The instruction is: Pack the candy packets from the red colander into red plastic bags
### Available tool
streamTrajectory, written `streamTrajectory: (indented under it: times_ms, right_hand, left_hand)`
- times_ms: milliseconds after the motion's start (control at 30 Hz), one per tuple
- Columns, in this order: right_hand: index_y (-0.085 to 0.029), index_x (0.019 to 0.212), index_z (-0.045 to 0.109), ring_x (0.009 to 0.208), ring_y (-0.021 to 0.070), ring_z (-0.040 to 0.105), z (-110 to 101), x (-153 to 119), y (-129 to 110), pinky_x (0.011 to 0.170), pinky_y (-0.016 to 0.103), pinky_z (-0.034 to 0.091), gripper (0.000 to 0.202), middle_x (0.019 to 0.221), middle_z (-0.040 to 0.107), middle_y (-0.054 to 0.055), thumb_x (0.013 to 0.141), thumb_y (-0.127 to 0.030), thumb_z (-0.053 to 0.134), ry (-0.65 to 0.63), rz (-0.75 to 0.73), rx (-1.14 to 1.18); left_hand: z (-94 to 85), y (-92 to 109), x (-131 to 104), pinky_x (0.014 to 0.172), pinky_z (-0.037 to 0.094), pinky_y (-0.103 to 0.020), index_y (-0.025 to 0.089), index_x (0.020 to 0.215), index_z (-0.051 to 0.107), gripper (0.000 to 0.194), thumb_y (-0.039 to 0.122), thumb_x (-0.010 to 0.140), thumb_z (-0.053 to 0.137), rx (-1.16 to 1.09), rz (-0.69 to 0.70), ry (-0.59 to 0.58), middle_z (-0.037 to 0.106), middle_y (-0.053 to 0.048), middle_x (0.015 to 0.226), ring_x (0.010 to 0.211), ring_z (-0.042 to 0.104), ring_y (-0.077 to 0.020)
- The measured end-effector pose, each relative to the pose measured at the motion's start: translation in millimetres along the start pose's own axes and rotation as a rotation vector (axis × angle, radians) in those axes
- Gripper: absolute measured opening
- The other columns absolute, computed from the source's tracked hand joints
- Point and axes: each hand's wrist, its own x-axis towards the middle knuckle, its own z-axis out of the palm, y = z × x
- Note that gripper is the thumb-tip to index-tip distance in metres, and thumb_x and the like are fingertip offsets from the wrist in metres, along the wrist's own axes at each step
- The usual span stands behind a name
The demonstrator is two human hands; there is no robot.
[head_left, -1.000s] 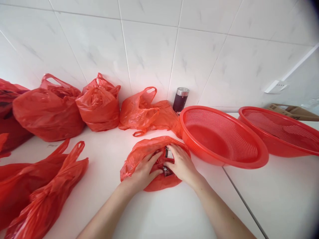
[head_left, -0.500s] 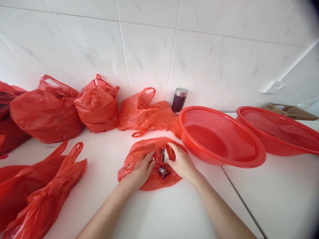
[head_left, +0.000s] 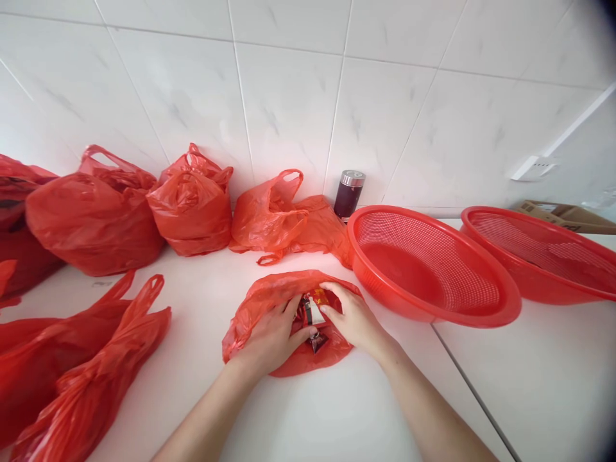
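Observation:
A red plastic bag (head_left: 260,294) lies spread open on the white table, with several small wrapped packets in it. Inside its left part is my left hand (head_left: 273,337), thumb and fingers apart, the thumb next to a dark packet (head_left: 317,343). From the right reaches my right hand (head_left: 359,324), its thumb and forefinger spread beside a white-and-black packet (head_left: 314,310). Red and gold wrapping (head_left: 320,296) shows behind that packet. My other fingertips are partly hidden by the bag and the packets.
Filled red bags (head_left: 94,221) line the tiled wall at left, and more red bags (head_left: 91,378) lie at front left. A flatter bag (head_left: 267,221) and a dark flask (head_left: 349,192) stand behind. Red baskets (head_left: 495,301) are at right, near a cardboard box (head_left: 572,217).
My left hand has shifted slightly nearer, its thumb now over the dark packet's edge. The white-and-black packet lies a little lower and left. The whole view has shifted slightly.

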Motion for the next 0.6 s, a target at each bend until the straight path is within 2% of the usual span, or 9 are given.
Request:
streamTrajectory:
  times_ms: [133,300,467,600]
  right_hand:
    - [-0.019,0.125,0.056,0.120,0.0228,0.055,3,0,-2,0.104,0.041,0.043,0.041,0.128,0.061,0.008,0.084,-0.016,0.057,0.009,-0.025,-0.106]
    - [-0.018,0.125,0.058,0.119,0.0242,0.056,8,1,-4,0.104,0.042,0.043,0.037,0.129,0.061,0.008,0.088,-0.018,0.054,0.008,-0.038,-0.178]
    - [-0.021,0.125,0.059,0.120,0.0233,0.055,16,4,4,0.104,0.041,0.042,0.036,0.130,0.060,0.006,0.090,-0.019,0.051,0.043,-0.099,-0.212]
    - [-0.021,0.126,0.059,0.121,0.0231,0.054,27,10,14,0.104,0.041,0.042,0.036,0.131,0.060,0.007,0.092,-0.019,0.047,0.122,-0.138,-0.262]
  left_hand:
    - [-1.3,2,-1,0.104,0.040,-0.050,0.027,0.151,0.028,0.076,0.066,0.087,0.039,-0.015,0.021,-0.031,0.037,-0.008,0.154,0.134,0.042,-0.0348]
    - [0.2,1,-1,0.103,0.041,-0.049,0.030,0.152,0.026,0.074,0.066,0.088,0.038,-0.016,0.024,-0.038,0.037,-0.008,0.153,0.134,0.042,-0.0345]
    - [6.6,-6,4,0.101,0.044,-0.050,0.026,0.151,0.029,0.075,0.065,0.088,0.039,0.008,0.074,0.051,0.043,-0.012,0.150,0.131,0.046,-0.0348]
    - [18.4,-11,12,0.102,0.045,-0.047,0.021,0.148,0.035,0.067,0.056,0.091,0.043,0.007,0.132,0.203,0.048,-0.013,0.145,0.130,0.048,-0.0319]
